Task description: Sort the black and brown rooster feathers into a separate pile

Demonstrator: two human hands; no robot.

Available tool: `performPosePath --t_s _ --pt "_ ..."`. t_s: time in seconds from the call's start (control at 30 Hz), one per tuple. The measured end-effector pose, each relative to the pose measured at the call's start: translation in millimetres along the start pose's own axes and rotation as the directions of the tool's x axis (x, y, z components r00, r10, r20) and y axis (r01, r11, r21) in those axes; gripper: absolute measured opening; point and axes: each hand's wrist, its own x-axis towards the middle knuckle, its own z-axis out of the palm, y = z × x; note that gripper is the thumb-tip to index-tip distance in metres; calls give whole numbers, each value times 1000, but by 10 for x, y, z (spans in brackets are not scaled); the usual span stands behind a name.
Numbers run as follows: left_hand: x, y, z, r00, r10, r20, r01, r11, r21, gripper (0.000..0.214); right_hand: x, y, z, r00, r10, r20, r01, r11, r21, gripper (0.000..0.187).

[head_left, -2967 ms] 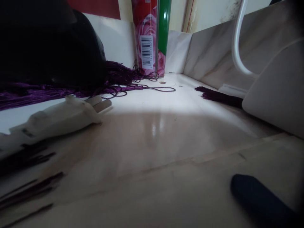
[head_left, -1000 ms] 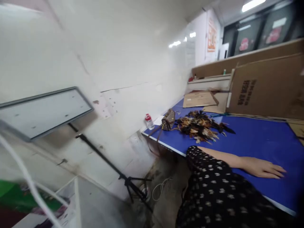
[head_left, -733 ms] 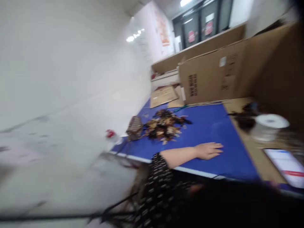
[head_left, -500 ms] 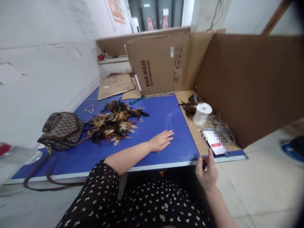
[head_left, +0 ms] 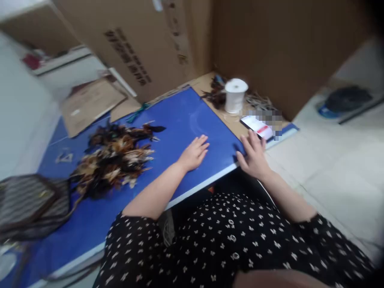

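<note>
My left hand [head_left: 193,153] lies flat and open on the blue table [head_left: 180,116], fingers stretched forward. At the table's near right corner my right hand [head_left: 253,156] rests open, fingertips close to a phone [head_left: 255,125] with a lit screen. A pile of brown, black and cream feathers [head_left: 115,156] spreads on the table left of my left hand. Neither hand holds anything.
A white spool of cord [head_left: 235,95] stands on cardboard past the phone, beside dark feathers and loose cord. Tall cardboard boxes [head_left: 144,44] wall the table's far side. A brown patterned handbag [head_left: 30,204] sits at the left. Pale floor tiles [head_left: 330,160] lie to the right.
The view swung from a white shelf with purple threads round to the blue table. My right hand came down from the air onto the table corner. My left hand stayed flat.
</note>
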Motion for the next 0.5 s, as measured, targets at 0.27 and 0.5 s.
performPosePath --t_s 0.27,0.5 --pt "71 -28 33 999 41 -7 -41 999 17 42 -8 62 13 997 31 64 -32 999 7 85" --pt "181 285 -280 971 23 -236 -31 999 -30 42 -24 136 -35 999 -31 -8 31 999 -9 84"
